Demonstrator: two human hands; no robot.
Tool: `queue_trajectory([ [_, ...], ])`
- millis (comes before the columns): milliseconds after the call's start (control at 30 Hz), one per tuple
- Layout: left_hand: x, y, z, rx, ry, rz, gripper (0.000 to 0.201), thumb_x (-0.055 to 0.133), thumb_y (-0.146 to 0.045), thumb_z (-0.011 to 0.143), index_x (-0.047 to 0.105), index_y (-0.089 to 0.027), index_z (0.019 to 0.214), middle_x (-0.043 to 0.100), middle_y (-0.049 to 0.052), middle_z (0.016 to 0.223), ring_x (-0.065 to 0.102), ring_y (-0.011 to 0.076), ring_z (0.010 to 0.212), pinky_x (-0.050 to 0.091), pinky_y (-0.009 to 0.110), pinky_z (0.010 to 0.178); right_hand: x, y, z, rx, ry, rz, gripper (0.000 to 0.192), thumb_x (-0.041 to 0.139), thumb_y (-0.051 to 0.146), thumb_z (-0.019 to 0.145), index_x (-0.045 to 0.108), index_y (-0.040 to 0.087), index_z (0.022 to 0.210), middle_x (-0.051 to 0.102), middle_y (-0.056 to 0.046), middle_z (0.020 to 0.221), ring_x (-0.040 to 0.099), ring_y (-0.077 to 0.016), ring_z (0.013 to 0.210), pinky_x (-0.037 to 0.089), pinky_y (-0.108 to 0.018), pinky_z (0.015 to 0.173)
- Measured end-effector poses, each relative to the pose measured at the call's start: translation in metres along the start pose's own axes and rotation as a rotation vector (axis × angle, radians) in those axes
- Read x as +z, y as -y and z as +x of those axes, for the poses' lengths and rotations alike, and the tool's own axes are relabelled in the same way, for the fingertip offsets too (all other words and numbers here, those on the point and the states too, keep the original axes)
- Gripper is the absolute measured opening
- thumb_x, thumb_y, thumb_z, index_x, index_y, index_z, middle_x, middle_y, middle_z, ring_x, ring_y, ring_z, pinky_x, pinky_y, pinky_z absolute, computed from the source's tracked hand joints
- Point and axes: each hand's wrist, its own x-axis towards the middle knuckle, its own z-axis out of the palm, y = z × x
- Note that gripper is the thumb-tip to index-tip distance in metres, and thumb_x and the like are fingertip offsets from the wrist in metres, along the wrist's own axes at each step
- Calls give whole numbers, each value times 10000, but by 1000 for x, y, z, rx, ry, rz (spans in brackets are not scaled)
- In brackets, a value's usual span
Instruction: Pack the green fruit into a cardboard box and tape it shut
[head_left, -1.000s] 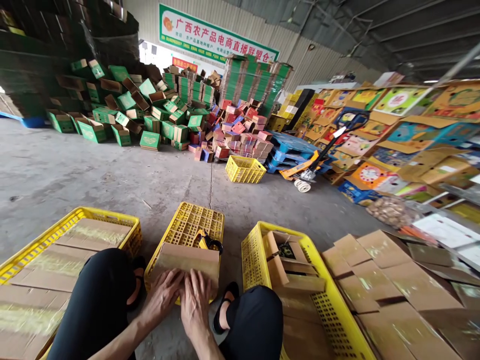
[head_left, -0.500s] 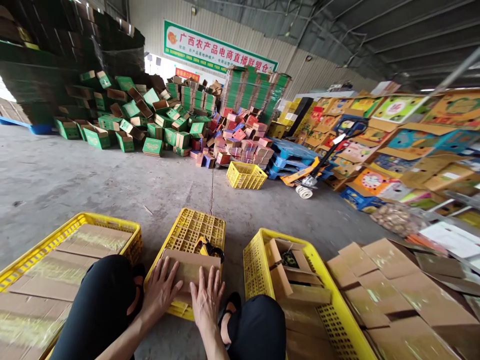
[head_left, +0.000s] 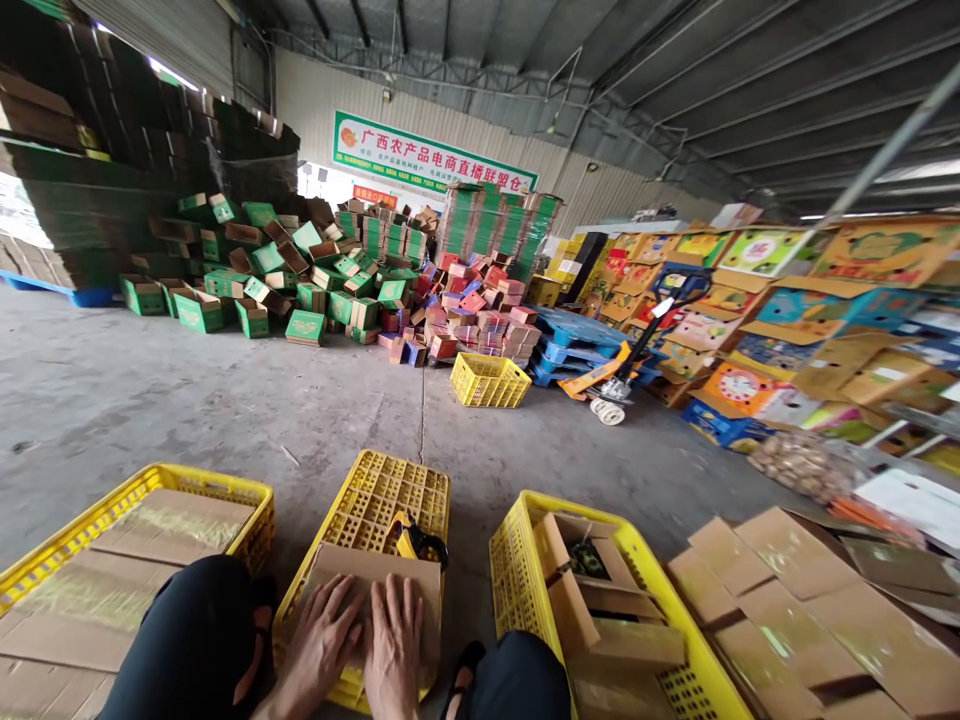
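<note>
A brown cardboard box (head_left: 420,580) lies on top of an upturned yellow plastic crate (head_left: 379,495) between my knees. My left hand (head_left: 322,645) and my right hand (head_left: 392,650) both press flat on the box's top, side by side, fingers spread. A yellow tape dispenser (head_left: 415,537) rests on the crate just behind the box.
Yellow crate (head_left: 150,490) of sealed cartons at left; yellow crate (head_left: 517,560) with open cartons at right. Flat cardboard (head_left: 787,590) lies far right. Beyond: another yellow crate (head_left: 489,380), a pallet jack (head_left: 611,385), green boxes (head_left: 300,285), red boxes (head_left: 472,305).
My hands slid together on the box top and now lie flat side by side. The camera tilted upward, so hands and crates sit lower in view.
</note>
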Motion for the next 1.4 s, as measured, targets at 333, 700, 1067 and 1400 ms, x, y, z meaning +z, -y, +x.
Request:
queue_trajectory([
  [333, -2, -1, 4, -82, -8, -152, 390, 444, -390, 1065, 800, -290, 1189, 768, 79, 1211, 734, 259, 1040, 634, 357, 881, -17, 1, 5, -131, -41, 122, 442, 458, 168, 1003, 724, 265, 1342, 728, -69, 1370, 675, -287, 1286, 599, -477, 1058],
  [700, 4, 16, -12, -149, 79, 109, 778, 656, -647, 903, 522, -280, 1575, 446, 152, 1656, 446, 400, 1490, 465, 550, 1117, -19, -35, -27, -48, 68, -58, 778, 736, 551, 848, 500, 405, 1575, 551, -106, 1579, 603, -477, 1341, 546, -633, 999],
  [1067, 6, 17, -13, -106, 140, 64, 840, 841, -552, 743, 579, -388, 1524, 489, 72, 1637, 404, 465, 1492, 468, 568, 1123, -24, -46, -21, 95, 74, -80, 913, 714, 187, 822, 376, 379, 1649, 311, -69, 1728, 497, -470, 1451, 545, -553, 1068],
  [1400, -2, 7, -3, -98, 300, 24, 530, 790, -322, 790, 750, -421, 1309, 578, 18, 1563, 507, 417, 1447, 489, 590, 1123, -17, -77, -22, -54, 205, -104, 410, 638, 357, 935, 762, 360, 1326, 709, -55, 1402, 696, -383, 1248, 610, -447, 961],
])
